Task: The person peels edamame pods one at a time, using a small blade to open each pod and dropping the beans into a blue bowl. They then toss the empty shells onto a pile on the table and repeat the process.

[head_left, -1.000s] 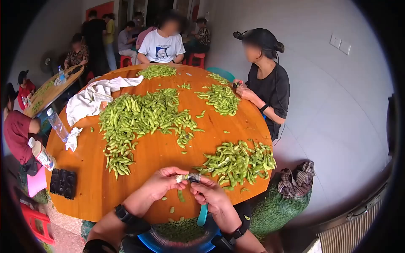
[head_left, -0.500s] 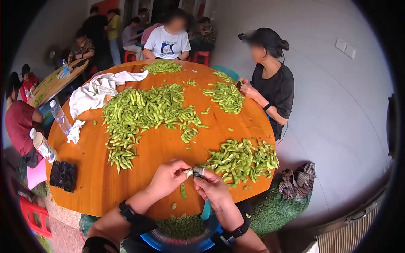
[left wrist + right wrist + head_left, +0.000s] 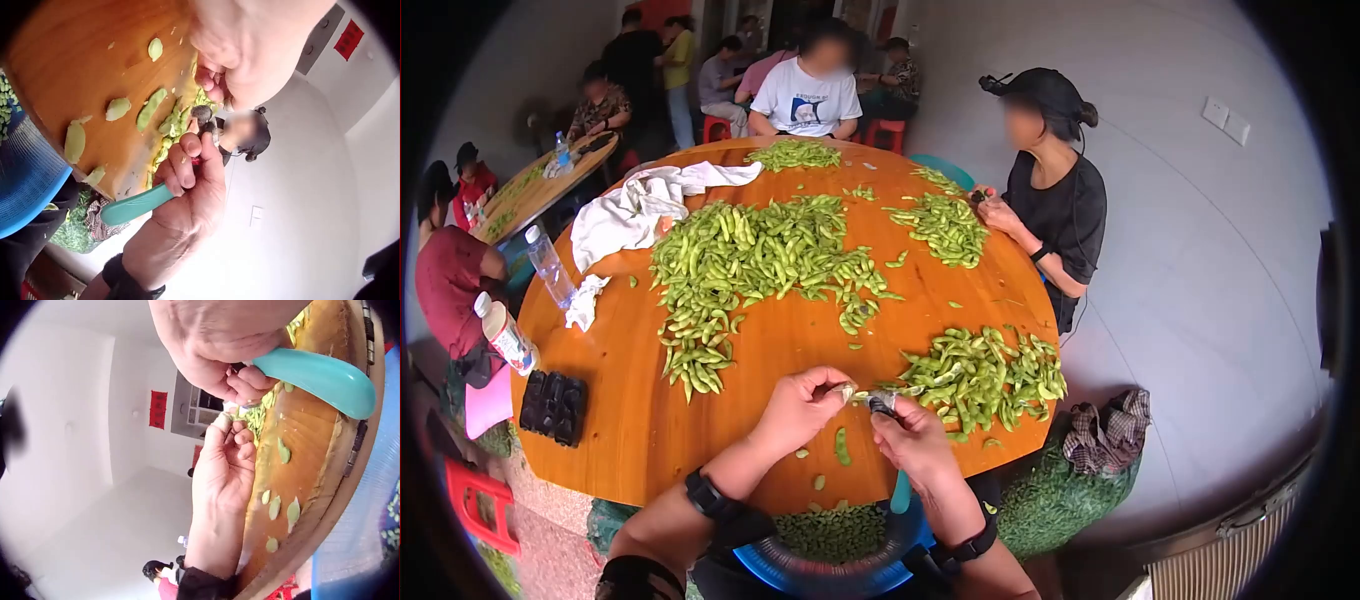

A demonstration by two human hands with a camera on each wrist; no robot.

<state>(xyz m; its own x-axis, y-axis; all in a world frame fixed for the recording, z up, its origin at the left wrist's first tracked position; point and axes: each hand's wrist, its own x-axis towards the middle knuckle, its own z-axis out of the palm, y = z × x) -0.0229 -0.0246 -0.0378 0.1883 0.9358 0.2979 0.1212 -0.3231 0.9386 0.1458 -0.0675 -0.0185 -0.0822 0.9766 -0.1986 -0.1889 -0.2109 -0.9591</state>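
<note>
My left hand (image 3: pixel 800 410) pinches one end of a green soybean pod (image 3: pixel 860 397) between thumb and fingertips, just over the near part of the wooden table. White tape wraps the left thumb, as the right wrist view shows. Facing it, the right hand (image 3: pixel 917 440) grips a tool with a teal handle (image 3: pixel 322 381); its working end is hidden at the fingers. A dark covering (image 3: pixel 203 114) sits at the right fingertips, close to the pod. Below the hands, a single pod (image 3: pixel 843 447) and several loose shelled beans (image 3: pixel 293 512) lie on the table.
Heaps of pods, one large (image 3: pixel 750 250) and one near right (image 3: pixel 985 385), lie on the table (image 3: pixel 620 400). A blue basin (image 3: pixel 760 570) of shelled beans sits below its edge. Bottles, a black tray (image 3: pixel 553 408) and a white cloth (image 3: pixel 625 220) stand left. A person (image 3: pixel 1055 200) works at right.
The head view has shifted slightly, so the table sits a little further right. Both hands stay together; a bit of green pod now shows between their fingertips. The teal-handled tool remains in the right hand.
</note>
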